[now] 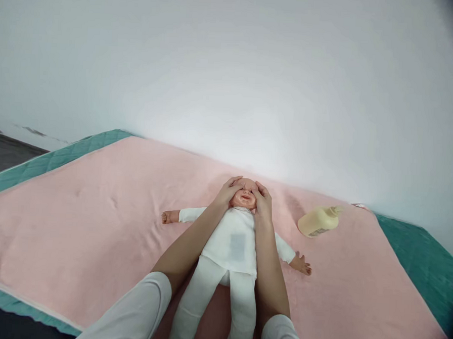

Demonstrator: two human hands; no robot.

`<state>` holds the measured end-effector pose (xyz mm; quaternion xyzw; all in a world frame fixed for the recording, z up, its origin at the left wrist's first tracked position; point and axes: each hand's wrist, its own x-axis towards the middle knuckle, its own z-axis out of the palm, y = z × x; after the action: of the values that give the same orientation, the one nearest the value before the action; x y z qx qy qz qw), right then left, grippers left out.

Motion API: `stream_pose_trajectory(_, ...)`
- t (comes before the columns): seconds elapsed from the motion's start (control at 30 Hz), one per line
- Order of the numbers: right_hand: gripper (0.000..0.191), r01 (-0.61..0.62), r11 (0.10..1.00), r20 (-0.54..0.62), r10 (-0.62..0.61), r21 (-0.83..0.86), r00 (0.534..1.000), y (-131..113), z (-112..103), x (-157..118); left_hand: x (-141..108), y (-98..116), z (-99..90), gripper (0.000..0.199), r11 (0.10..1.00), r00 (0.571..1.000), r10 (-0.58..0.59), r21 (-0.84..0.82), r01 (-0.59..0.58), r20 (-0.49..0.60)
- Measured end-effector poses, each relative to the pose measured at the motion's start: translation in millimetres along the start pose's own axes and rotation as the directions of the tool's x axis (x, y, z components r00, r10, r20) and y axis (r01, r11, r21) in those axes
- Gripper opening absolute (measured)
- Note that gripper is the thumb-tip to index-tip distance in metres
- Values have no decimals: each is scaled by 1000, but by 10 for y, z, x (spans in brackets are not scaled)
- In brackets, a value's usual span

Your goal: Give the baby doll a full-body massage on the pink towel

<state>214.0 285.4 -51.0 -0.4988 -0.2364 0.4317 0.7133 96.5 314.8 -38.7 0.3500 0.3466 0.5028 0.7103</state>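
A baby doll [230, 245] in white clothes lies on its back on a pink blanket [88, 197], arms spread and legs toward me. My left hand [230, 190] cups one side of the doll's head, and my right hand [262, 195] cups the other. Both thumbs rest on the upper face, over the eye area. The fingers wrap round the sides of the head, their tips partly hidden. Between my hands the mouth and chin show. My forearms run along both sides of the doll's body.
A pale yellow pump bottle [318, 221] is on the blanket to the right of the doll. Under the blanket a green quilted mat [422, 260] shows at the edges. A white wall [231, 78] rises directly behind.
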Motion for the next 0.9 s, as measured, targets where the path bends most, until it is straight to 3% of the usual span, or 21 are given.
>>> stream_pose_trajectory(0.43, 35, -61, 993, 13, 60, 105, 998, -38, 2, 18, 4, -8, 3, 37, 1000, 1000, -3, -16, 3, 5)
stream_pose_trajectory(0.9, 34, -150, 972, -12, 155, 180, 988, -109, 34, -26, 19, 63, -58, 38, 995, 994, -99, -2, 99, 38)
